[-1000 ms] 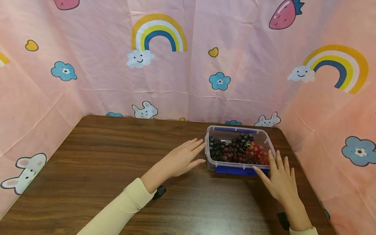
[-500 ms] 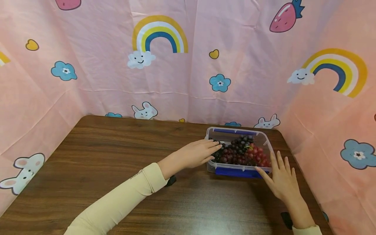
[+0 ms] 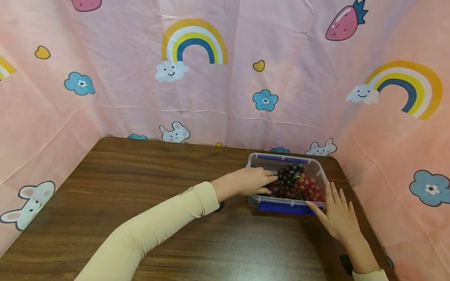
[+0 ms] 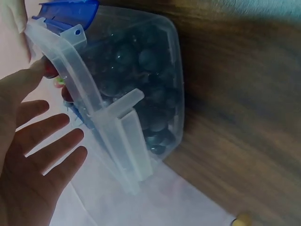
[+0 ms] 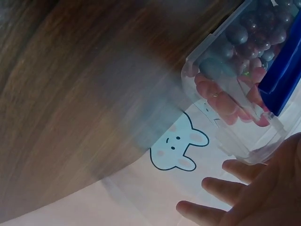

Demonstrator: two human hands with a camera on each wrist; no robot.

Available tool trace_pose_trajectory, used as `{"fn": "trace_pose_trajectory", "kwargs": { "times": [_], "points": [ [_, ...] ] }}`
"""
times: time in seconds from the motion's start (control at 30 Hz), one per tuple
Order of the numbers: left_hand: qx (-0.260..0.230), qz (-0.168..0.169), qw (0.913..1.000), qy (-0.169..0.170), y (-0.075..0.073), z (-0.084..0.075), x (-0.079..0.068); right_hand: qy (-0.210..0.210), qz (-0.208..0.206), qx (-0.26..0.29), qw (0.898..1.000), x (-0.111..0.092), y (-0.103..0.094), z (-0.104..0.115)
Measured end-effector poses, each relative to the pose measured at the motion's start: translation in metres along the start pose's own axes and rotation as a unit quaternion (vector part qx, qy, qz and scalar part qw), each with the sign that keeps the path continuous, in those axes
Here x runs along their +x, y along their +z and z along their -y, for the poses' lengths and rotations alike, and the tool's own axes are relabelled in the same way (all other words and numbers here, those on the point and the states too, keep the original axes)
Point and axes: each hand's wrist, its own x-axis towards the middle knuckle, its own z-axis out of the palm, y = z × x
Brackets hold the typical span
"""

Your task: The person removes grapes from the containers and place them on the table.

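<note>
A clear plastic container with blue side clips holds dark grapes and red grapes; its top is uncovered. My left hand reaches over the container's left rim, fingers extended above the dark grapes and hiding some of them. In the left wrist view, that hand's fingers are spread and hold nothing. At the container's front right corner, my right hand lies with fingers straight, thumb along the front rim. The right wrist view has its fingers beside the container's end.
The container stands near the back right of a brown wooden table. A pink patterned cloth hangs behind the table and along both sides. Black straps show at the wrists.
My left hand has moved right, from beside the container's left end to over the grapes inside. The right hand has stayed almost still at the right corner.
</note>
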Motion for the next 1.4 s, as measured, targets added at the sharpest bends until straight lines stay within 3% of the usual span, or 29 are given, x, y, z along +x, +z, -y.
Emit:
{"fn": "trace_pose_trajectory", "kwargs": {
  "times": [0.3, 0.6, 0.8, 0.97, 1.17, 1.27, 1.4],
  "points": [
    [0.015, 0.077, 0.9969, 0.01, -0.014, -0.008, 0.013, -0.003, 0.007, 0.0, 1.0, 0.004, 0.0, 0.001],
    [0.063, 0.058, 0.9952, 0.046, -0.002, -0.012, 0.03, -0.001, 0.007, -0.007, 1.0, 0.003, -0.001, 0.003],
    [0.009, 0.047, 0.9972, 0.056, 0.009, -0.01, 0.035, -0.002, 0.011, -0.01, 1.0, 0.0, -0.002, 0.003],
    [-0.015, 0.059, 0.9961, 0.064, 0.009, -0.009, 0.041, -0.002, 0.008, -0.015, 1.0, -0.001, -0.002, 0.004],
    [0.03, 0.084, 0.9928, 0.08, 0.01, -0.012, 0.052, -0.002, 0.006, -0.017, 1.0, -0.002, 0.0, 0.004],
    [0.004, 0.076, 0.9933, 0.087, 0.013, -0.01, 0.053, -0.006, 0.001, -0.016, 1.0, -0.002, 0.001, 0.003],
    [-0.086, 0.045, 0.9907, 0.096, 0.019, -0.003, 0.049, -0.01, -0.007, -0.018, 1.0, -0.002, 0.001, 0.002]
  ]
}}
